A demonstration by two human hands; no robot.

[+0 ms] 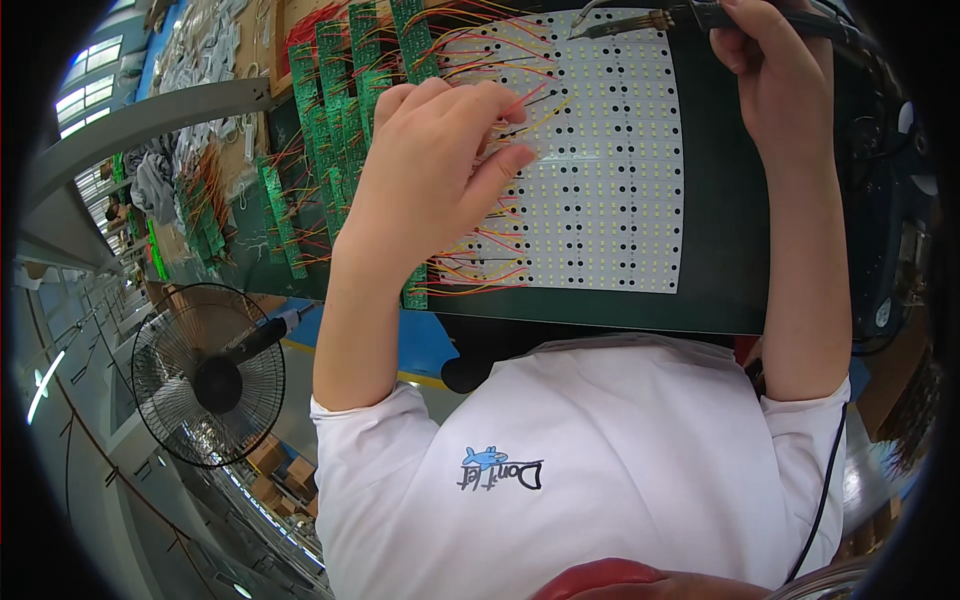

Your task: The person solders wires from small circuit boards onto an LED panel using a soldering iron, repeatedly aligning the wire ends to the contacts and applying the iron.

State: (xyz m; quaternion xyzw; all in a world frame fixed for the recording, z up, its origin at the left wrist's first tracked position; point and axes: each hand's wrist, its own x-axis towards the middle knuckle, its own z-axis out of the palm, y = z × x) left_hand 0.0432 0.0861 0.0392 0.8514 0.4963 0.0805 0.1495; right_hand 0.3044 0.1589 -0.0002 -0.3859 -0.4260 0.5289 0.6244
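Right now the big white board (pixel 610 160) with rows of tiny lights lies flat on the dark green table (pixel 720 250). Thin red and yellow wires (pixel 480 262) run off its left edge to green circuit strips (pixel 330 110). The left hand (pixel 430 170) pinches a wire at that edge, fingers pressed together. The right hand (pixel 775 70) is closed around a soldering iron (pixel 640 22) over the board's top. A black fan (pixel 208 385) stands near the table.

The white LED panel (pixel 610 170) (dotted with rows of small chips and black holes) lies flat on the green bench, red and yellow wires (pixel 480 265) fanning from its left edge, while the soldering iron (pixel 640 20) hangs tip-left over its top edge.
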